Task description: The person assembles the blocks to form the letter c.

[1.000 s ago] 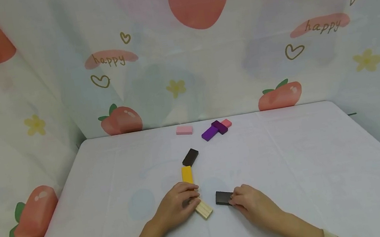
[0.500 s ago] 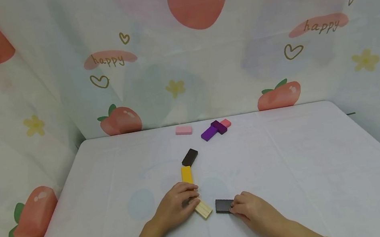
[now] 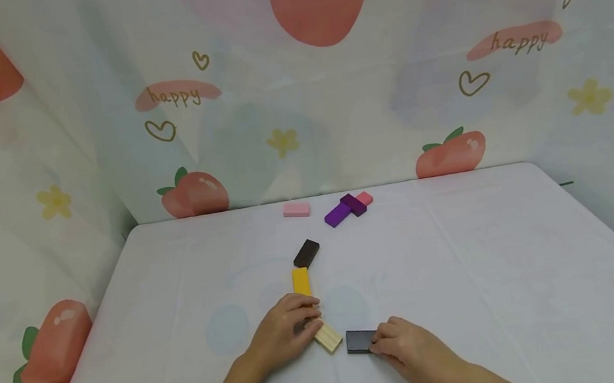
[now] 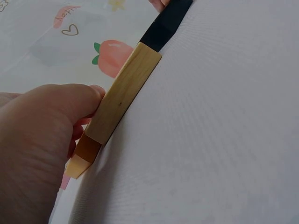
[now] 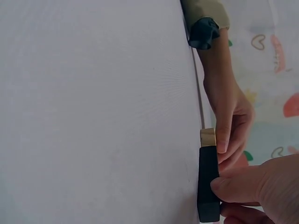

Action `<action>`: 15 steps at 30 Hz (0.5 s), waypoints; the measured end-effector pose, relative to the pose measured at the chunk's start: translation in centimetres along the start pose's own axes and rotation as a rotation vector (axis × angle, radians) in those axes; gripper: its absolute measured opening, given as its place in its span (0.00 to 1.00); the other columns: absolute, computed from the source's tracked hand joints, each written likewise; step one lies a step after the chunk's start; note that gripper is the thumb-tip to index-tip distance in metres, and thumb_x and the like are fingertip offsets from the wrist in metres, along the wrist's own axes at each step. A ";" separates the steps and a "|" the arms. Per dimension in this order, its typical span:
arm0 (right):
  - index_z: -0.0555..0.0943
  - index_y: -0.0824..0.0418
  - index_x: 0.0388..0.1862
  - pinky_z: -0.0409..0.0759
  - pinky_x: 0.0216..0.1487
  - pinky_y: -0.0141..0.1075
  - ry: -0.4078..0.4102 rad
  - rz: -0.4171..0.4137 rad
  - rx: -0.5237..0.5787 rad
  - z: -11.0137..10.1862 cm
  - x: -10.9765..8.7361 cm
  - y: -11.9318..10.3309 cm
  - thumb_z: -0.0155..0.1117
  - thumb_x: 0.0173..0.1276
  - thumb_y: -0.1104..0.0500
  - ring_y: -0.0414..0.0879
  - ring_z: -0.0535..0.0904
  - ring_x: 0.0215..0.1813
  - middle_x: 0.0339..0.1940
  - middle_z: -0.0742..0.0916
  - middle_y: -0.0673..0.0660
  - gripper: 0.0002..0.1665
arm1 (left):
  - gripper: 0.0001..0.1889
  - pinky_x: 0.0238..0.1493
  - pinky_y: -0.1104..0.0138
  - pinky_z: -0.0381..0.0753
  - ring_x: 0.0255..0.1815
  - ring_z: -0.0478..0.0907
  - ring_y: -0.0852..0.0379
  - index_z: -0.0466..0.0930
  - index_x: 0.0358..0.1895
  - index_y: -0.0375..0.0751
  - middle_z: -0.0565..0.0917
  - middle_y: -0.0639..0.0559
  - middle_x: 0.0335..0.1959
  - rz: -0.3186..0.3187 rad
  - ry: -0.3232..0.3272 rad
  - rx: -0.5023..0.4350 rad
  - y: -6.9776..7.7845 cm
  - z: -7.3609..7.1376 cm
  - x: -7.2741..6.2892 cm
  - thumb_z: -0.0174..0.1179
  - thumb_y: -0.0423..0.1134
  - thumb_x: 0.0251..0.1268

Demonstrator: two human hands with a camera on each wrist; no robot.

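The left hand [image 3: 288, 330] rests on a bent row of small blocks, its thumb on a pale wooden block [image 3: 329, 337] and its loosely bent fingers reaching over the near end of a yellow block [image 3: 300, 281]. Those fingers hide the row's middle. Seen from the left wrist, the thumb tip touches the upper edge of the wooden block [image 4: 124, 93]. Just right of its near end, the right hand [image 3: 414, 350] pinches a dark grey block [image 3: 359, 341] by its right end. In the right wrist view, the thumb presses the side of this dark block [image 5: 207, 175], low at the tabletop.
Beyond the yellow block lies a dark brown block [image 3: 306, 254]. Farther back are a pale pink block [image 3: 296, 210], a purple block [image 3: 337, 215], a darker purple block [image 3: 353, 204] and a coral block [image 3: 365, 197]. A printed cloth backdrop [image 3: 343, 114] borders the table's far edge.
The right hand has brought the dark grey block nearer the person and a little left, closer to the wooden block's near end. The left hand stays in place.
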State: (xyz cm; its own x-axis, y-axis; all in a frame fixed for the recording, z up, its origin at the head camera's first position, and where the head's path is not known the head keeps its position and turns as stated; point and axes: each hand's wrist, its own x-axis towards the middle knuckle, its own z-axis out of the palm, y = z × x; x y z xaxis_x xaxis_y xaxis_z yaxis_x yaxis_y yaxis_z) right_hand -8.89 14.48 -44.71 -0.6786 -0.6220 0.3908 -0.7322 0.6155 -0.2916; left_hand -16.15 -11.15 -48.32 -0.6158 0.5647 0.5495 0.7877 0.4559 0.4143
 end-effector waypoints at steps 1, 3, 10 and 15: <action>0.86 0.60 0.28 0.74 0.35 0.21 -0.003 0.001 0.003 0.0 0.0 -0.1 0.73 0.44 0.70 0.36 0.74 0.34 0.31 0.82 0.46 0.10 | 0.07 0.55 0.72 0.69 0.50 0.71 0.63 0.85 0.37 0.43 0.79 0.57 0.46 -0.001 -0.002 -0.002 0.0 0.0 0.0 0.63 0.40 0.58; 0.86 0.60 0.28 0.74 0.35 0.21 -0.002 0.001 0.007 0.0 -0.1 -0.2 0.73 0.44 0.70 0.36 0.74 0.34 0.32 0.81 0.45 0.10 | 0.07 0.55 0.72 0.69 0.50 0.72 0.63 0.85 0.37 0.43 0.79 0.56 0.46 0.001 -0.003 -0.004 0.0 0.0 0.0 0.63 0.40 0.58; 0.86 0.60 0.28 0.70 0.36 0.16 0.021 -0.019 0.011 0.2 -0.2 -0.6 0.73 0.43 0.70 0.35 0.74 0.34 0.31 0.81 0.45 0.11 | 0.07 0.55 0.73 0.68 0.51 0.71 0.64 0.85 0.37 0.43 0.79 0.57 0.46 -0.012 -0.012 -0.003 -0.1 0.0 0.0 0.63 0.40 0.58; 0.85 0.60 0.27 0.69 0.37 0.16 0.035 -0.032 0.009 0.2 -0.2 -0.8 0.73 0.42 0.70 0.35 0.73 0.33 0.31 0.81 0.45 0.11 | 0.07 0.56 0.72 0.68 0.51 0.71 0.64 0.85 0.37 0.43 0.79 0.57 0.46 -0.012 -0.016 -0.005 0.0 0.0 0.0 0.62 0.40 0.58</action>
State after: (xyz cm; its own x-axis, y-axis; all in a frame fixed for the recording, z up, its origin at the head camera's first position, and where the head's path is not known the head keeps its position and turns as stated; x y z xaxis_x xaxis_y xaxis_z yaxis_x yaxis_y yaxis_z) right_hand -8.16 14.01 -44.74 -0.6521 -0.6239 0.4307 -0.7543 0.5910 -0.2859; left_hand -16.17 -11.14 -48.36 -0.6252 0.5701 0.5331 0.7805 0.4594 0.4241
